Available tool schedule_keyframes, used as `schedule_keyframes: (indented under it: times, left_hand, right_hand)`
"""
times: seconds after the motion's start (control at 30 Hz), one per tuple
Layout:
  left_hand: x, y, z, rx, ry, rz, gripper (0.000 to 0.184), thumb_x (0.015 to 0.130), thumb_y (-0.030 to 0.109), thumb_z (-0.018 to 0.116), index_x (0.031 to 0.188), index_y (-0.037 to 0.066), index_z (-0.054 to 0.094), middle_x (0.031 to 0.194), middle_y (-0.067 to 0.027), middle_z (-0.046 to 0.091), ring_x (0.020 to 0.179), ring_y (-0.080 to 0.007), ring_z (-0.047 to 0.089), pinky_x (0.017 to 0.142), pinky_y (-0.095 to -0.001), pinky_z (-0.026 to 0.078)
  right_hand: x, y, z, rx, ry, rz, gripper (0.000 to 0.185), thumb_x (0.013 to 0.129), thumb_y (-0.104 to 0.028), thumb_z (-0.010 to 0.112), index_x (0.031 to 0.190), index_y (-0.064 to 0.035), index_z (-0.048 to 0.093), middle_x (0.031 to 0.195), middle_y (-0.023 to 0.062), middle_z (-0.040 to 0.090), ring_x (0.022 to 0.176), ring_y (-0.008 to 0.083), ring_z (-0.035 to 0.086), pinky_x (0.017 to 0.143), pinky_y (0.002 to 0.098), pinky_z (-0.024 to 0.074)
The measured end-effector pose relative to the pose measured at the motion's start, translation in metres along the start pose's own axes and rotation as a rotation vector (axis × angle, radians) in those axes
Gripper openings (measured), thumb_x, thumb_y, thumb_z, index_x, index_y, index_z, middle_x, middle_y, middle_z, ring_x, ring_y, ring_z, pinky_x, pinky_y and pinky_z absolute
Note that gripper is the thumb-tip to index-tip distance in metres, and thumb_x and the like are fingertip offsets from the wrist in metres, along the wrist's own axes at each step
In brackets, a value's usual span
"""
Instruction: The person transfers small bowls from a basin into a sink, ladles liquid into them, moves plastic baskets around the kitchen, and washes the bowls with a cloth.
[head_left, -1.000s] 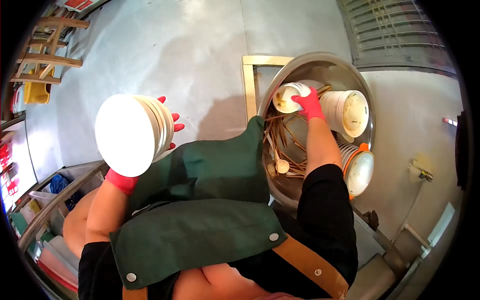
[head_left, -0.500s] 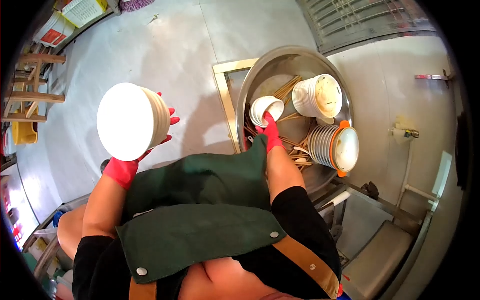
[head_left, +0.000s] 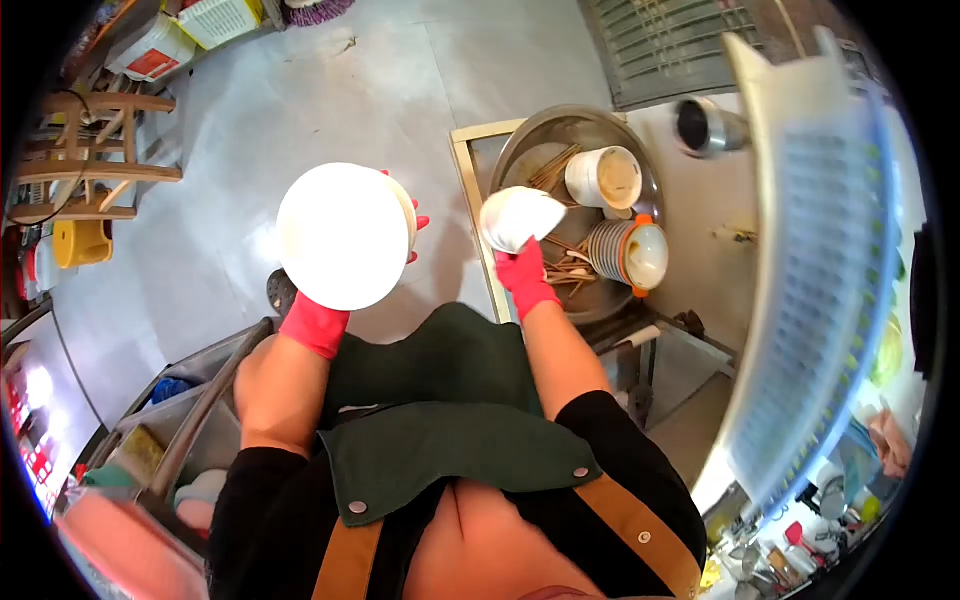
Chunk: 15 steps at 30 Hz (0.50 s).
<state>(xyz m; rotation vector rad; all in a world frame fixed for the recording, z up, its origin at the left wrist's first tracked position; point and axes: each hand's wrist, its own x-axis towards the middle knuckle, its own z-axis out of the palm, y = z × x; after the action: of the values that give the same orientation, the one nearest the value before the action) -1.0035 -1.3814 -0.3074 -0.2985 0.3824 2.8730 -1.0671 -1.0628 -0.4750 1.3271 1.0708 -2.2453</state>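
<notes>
Both of my hands wear red rubber gloves. My left hand [head_left: 316, 325] is wrapped round a stack of large white bowls [head_left: 343, 237], its fingertips showing past the far side. My right hand [head_left: 526, 280] grips a few small white bowls [head_left: 517, 218], nested and tilted, over the left rim of a steel basin [head_left: 526, 140]. Inside the basin lie loose wooden chopsticks [head_left: 555, 168] and a stack of stained white bowls [head_left: 592, 180]. Close by leans another stack of bowls [head_left: 610, 248], with an orange-handled one at its end.
A blue and white plastic rack [head_left: 815, 260] stands high at the right, near a metal cup [head_left: 708, 128]. Wooden stools [head_left: 105, 171] and a yellow stool [head_left: 83, 243] are at the left. Crates with a metal rail [head_left: 205, 405] stand beside my left arm.
My right hand has lifted the small bowls from inside the basin to above its left rim. My view has risen and shifted, bringing the blue rack into sight. My left hand keeps its stack.
</notes>
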Motion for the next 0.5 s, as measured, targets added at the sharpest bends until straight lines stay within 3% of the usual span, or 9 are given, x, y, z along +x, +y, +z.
schedule_keyframes:
  times: [0.03, 0.1, 0.17, 0.23, 0.27, 0.3, 0.37, 0.4, 0.5]
  left_hand:
    - [-0.015, 0.006, 0.030, -0.065, -0.013, 0.019, 0.076, 0.097, 0.053, 0.046, 0.154, 0.010, 0.020, 0.145, -0.0311, 0.038, 0.136, -0.0495, 0.036, 0.096, -0.0597, 0.049]
    - [-0.049, 0.017, 0.078, -0.097, -0.020, 0.071, 0.075, 0.097, 0.051, 0.047, 0.154, 0.010, 0.020, 0.145, -0.0311, 0.038, 0.136, -0.0493, 0.036, 0.095, -0.0589, 0.051]
    - [-0.084, 0.024, 0.115, -0.027, -0.017, 0.129, 0.075, 0.097, 0.050, 0.048, 0.154, 0.011, 0.019, 0.145, -0.0312, 0.037, 0.136, -0.0490, 0.036, 0.094, -0.0584, 0.051]
    - [-0.124, 0.025, 0.161, 0.007, -0.006, 0.181, 0.073, 0.098, 0.046, 0.049, 0.154, 0.012, 0.019, 0.147, -0.0292, 0.036, 0.137, -0.0474, 0.036, 0.095, -0.0560, 0.051]
    - [-0.141, 0.024, 0.184, 0.026, -0.011, 0.204, 0.072, 0.098, 0.044, 0.050, 0.154, 0.013, 0.019, 0.148, -0.0283, 0.036, 0.137, -0.0465, 0.035, 0.096, -0.0548, 0.051]
    - [-0.159, 0.021, 0.206, 0.234, 0.023, 0.253, 0.071, 0.098, 0.043, 0.050, 0.154, 0.014, 0.019, 0.149, -0.0270, 0.035, 0.138, -0.0455, 0.035, 0.097, -0.0544, 0.050]
    - [-0.193, 0.011, 0.239, 0.633, 0.090, 0.355, 0.069, 0.098, 0.041, 0.050, 0.155, 0.016, 0.019, 0.151, -0.0246, 0.034, 0.140, -0.0435, 0.034, 0.099, -0.0534, 0.048]
    - [-0.208, 0.007, 0.249, 0.526, 0.076, 0.337, 0.068, 0.098, 0.044, 0.045, 0.155, 0.016, 0.020, 0.153, -0.0227, 0.031, 0.142, -0.0426, 0.030, 0.102, -0.0544, 0.043]
    - [-0.253, -0.003, 0.277, 0.147, 0.000, 0.285, 0.070, 0.098, 0.054, 0.033, 0.155, 0.015, 0.021, 0.159, -0.0184, 0.021, 0.147, -0.0405, 0.019, 0.110, -0.0569, 0.031]
  right_hand:
    - [-0.014, 0.010, 0.007, -0.055, -0.077, 0.025, 0.031, 0.098, -0.033, 0.053, 0.125, -0.0179, 0.058, 0.121, -0.0009, 0.065, 0.110, 0.0193, 0.062, 0.086, 0.0316, 0.0562]
    - [-0.065, 0.039, 0.030, 0.021, -0.247, 0.001, 0.032, 0.099, -0.034, 0.052, 0.126, -0.0181, 0.057, 0.122, -0.0012, 0.064, 0.110, 0.0182, 0.062, 0.085, 0.0315, 0.0568]
    - [-0.144, 0.042, 0.065, 0.142, -0.161, 0.215, 0.035, 0.095, -0.033, 0.060, 0.127, -0.0186, 0.055, 0.120, -0.0036, 0.063, 0.105, 0.0136, 0.062, 0.074, 0.0274, 0.0566]
    - [-0.174, 0.058, 0.062, 0.049, -0.335, 0.267, 0.035, 0.093, -0.030, 0.062, 0.125, -0.0190, 0.055, 0.112, -0.0040, 0.063, 0.098, 0.0123, 0.061, 0.070, 0.0259, 0.0560]
    - [-0.217, 0.046, 0.074, -0.065, -0.273, 0.357, 0.029, 0.096, -0.038, 0.056, 0.120, -0.0225, 0.057, 0.100, -0.0060, 0.063, 0.083, 0.0108, 0.061, 0.062, 0.0243, 0.0540]
    - [-0.218, 0.052, 0.058, -0.129, -0.393, 0.417, 0.032, 0.093, -0.037, 0.060, 0.120, -0.0216, 0.055, 0.104, -0.0038, 0.060, 0.080, 0.0127, 0.058, 0.056, 0.0249, 0.0504]
    - [-0.316, 0.017, 0.069, -0.362, -0.468, 0.367, 0.037, 0.087, -0.034, 0.067, 0.119, -0.0218, 0.052, 0.102, -0.0018, 0.057, 0.076, 0.0126, 0.055, 0.050, 0.0241, 0.0454]
    - [-0.336, 0.014, 0.061, -0.327, -0.536, 0.361, 0.045, 0.081, -0.031, 0.072, 0.119, -0.0215, 0.050, 0.103, -0.0004, 0.056, 0.077, 0.0140, 0.056, 0.050, 0.0256, 0.0460]
    - [-0.417, -0.006, 0.027, -0.332, -0.557, 0.395, 0.049, 0.081, -0.028, 0.075, 0.123, -0.0210, 0.050, 0.108, 0.0010, 0.057, 0.088, 0.0164, 0.059, 0.052, 0.0277, 0.0477]
